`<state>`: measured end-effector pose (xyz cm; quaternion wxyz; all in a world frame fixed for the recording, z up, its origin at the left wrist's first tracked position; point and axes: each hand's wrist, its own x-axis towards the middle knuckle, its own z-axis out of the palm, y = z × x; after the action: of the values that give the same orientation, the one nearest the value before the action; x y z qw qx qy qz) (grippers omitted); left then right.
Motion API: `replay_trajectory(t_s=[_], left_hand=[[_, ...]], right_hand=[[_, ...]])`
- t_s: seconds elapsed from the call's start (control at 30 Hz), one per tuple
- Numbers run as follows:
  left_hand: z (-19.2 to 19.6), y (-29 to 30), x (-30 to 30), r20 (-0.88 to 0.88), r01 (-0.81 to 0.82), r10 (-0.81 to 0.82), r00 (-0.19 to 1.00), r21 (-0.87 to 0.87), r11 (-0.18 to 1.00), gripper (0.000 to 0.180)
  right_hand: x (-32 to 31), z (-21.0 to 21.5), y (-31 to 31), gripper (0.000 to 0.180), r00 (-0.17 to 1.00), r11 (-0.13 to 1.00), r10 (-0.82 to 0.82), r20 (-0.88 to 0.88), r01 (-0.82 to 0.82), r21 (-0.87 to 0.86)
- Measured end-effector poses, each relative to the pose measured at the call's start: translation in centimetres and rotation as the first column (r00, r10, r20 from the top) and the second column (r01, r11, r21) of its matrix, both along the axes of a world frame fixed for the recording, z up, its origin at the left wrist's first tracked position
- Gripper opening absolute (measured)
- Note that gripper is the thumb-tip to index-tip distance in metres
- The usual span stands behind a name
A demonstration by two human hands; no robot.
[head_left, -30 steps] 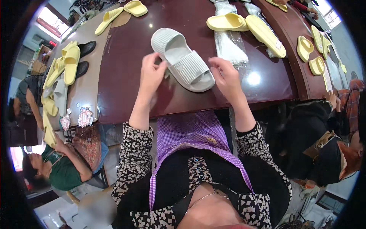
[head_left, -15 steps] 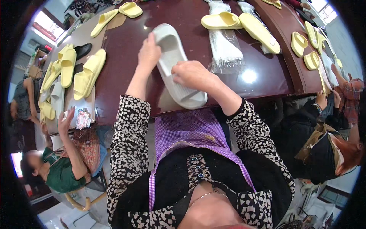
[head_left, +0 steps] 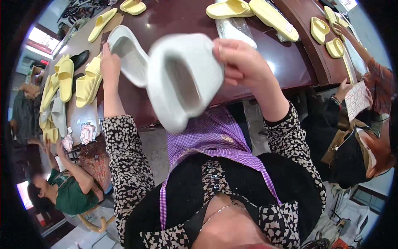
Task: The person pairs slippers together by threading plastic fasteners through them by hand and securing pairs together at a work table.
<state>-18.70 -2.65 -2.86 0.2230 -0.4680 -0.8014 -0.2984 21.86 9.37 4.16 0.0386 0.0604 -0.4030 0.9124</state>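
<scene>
White slide sandals are what both hands are busy with, two of them, chunky one-piece moulded shoes with a wide strap. Starting at the far left, a seated person in a green top (head_left: pixel 68 195) works beside a stack of yellow sandals (head_left: pixel 62 89) and one black one (head_left: pixel 78 59) piled on the counter's (head_left: pixel 174 18) left end, with small packets (head_left: pixel 85 133) lying at its edge. Next comes the left hand (head_left: pixel 108 62), its fingers wrapped over the rim of the first white sandal (head_left: pixel 128 56), which lies on the dark counter. To its right the second white sandal (head_left: pixel 184 81) is lifted clear of the counter, tilted, strap opening facing the camera and blurred; the right hand (head_left: pixel 242 64) has its fingers clamped on the sandal's upper edge. Judging by the thick foam look, these are likely light, springy and a little grippy, not fragile; the side rim or the strap arch seems the sure place to hold. Further right, more yellow sandals (head_left: pixel 271 16) and a clear plastic bag (head_left: pixel 236 31) lie on the counter; what the bag holds I cannot tell. At the right edge another person's hand holds a patterned sheet (head_left: pixel 356 99).
</scene>
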Motion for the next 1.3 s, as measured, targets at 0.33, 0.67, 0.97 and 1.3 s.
replay_trajectory(t_s=[0.33, 0.67, 0.97, 1.3], left_hand=[[-1.6, -2.2, 6.8, 0.109, 0.079, -0.055, 0.992, -0.226, 0.971, 0.051], [0.3, 0.0, 15.6, 0.226, 0.483, -0.480, 0.848, 0.044, 0.874, 0.026], [-1.7, 3.9, 24.3, 0.173, 0.714, -0.706, 0.687, 0.023, 0.700, 0.018], [-3.5, 7.2, 26.2, 0.152, 0.763, -0.760, 0.632, 0.051, 0.645, 0.018]], right_hand=[[-7.6, -0.1, 3.2, 0.025, 0.730, 0.746, -0.661, 0.175, 0.613, 0.259], [1.1, -9.3, 4.7, 0.022, 0.283, -0.151, -0.933, -0.223, 0.253, 0.956], [-0.2, -12.1, 1.8, 0.012, 0.260, -0.285, -0.904, -0.339, 0.224, 0.932], [0.6, -11.4, 1.4, 0.015, 0.258, -0.155, -0.938, -0.231, 0.283, 0.947]])
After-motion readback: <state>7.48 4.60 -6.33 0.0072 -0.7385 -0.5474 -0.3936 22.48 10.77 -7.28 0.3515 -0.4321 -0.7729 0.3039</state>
